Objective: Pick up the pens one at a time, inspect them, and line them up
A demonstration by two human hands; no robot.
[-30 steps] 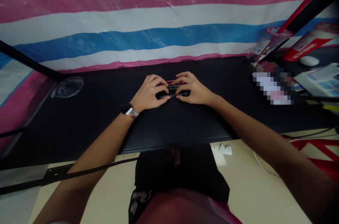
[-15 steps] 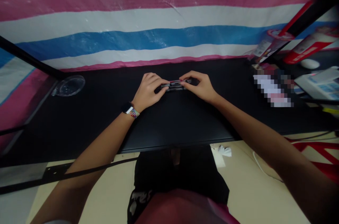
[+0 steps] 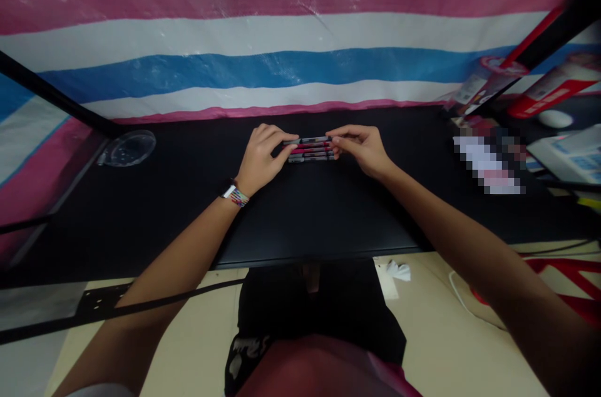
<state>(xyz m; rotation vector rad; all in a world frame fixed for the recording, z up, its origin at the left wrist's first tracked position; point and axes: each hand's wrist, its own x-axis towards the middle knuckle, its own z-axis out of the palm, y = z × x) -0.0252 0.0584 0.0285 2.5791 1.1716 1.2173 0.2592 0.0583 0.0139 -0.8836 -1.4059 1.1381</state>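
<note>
Several pens (image 3: 312, 152) lie side by side on the black desk, crosswise in front of me; some look dark and clear, others red. The farthest one, a dark pen (image 3: 312, 140), is pinched at its left end by my left hand (image 3: 263, 154), thumb nearer me and forefinger beyond. At the pen's other end, my right hand (image 3: 365, 148) has its thumb and forefinger closed on the tip. The remaining fingers of the right hand curl beside the right ends of the row. A watch with a colourful woven band (image 3: 236, 195) is on my left wrist.
A clear plastic lid (image 3: 129, 148) lies at the desk's left. To the right stand a clear cup with a red straw (image 3: 486, 81), a red-and-white container (image 3: 554, 87), a white rounded object (image 3: 555, 119) and a blue-white box (image 3: 570, 149). Striped sheeting (image 3: 282, 65) hangs behind.
Both hands have shifted slightly with the farthest pen, which now sits a bit farther from me. More of the row, including red pens, shows between the hands. The view has tilted slightly.
</note>
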